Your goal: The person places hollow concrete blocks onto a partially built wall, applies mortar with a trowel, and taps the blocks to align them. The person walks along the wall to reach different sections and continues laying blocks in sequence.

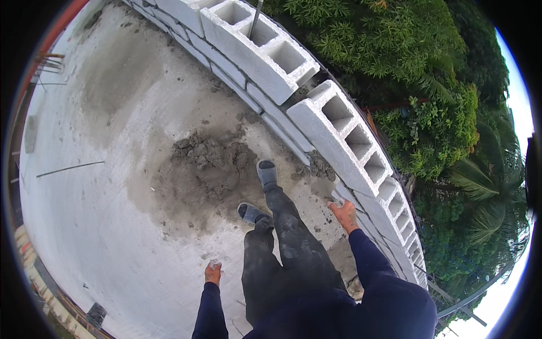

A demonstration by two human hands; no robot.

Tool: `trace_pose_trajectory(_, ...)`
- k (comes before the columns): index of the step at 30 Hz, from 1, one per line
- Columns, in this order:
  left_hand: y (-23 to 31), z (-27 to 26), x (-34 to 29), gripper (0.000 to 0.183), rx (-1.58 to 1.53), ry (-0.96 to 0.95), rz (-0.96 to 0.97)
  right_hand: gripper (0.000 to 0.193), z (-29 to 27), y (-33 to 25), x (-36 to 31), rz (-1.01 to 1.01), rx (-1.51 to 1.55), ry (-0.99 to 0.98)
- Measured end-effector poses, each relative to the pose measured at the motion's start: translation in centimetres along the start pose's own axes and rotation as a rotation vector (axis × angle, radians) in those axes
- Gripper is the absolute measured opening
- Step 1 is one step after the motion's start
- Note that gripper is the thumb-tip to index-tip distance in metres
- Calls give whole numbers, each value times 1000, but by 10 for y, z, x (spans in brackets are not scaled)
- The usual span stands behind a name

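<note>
The person stands on a pale concrete floor, beside a curving wall of grey hollow blocks. The right hand is at the wall's inner side, its fingers bent toward a pale edge below the top course. The left hand hangs low over the floor, well apart from the wall, its fingers curled. Both hands are small in this view, so whether either grips anything cannot be told. A rough heap of wet grey mortar lies on the floor, just beyond the feet in grey slip-on sandals. Farther along, a gap parts two top-course blocks, and a metal rod rises from a hollow. Green trees crowd the wall's far side.
</note>
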State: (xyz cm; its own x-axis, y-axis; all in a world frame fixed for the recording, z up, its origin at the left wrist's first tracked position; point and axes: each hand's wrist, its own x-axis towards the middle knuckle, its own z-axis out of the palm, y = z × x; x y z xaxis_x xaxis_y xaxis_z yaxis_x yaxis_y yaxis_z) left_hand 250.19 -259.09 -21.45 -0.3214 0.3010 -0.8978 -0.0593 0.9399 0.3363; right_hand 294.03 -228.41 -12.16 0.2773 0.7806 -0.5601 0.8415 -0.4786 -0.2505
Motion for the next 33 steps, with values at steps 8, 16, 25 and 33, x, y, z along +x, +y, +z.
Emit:
trace_pose_trajectory(8, 54, 22, -2, 42, 137, -194, 44, 40, -162, 10, -142, -156, -4, 450)
trace_pose_trajectory(16, 137, 79, -14, 36, 175, -196, 172, 29, -145, 53, -66, -80, -186, 416)
trace_pose_trajectory(25, 131, 127, -70, 37, 402, -125, 13, 23, -183, 130, -52, -353, 151, 474)
trace_pose_trajectory(33, 195, 261, -107, 42, 589, -353, 111, 22, -217, 159, -28, -460, 157, 111)
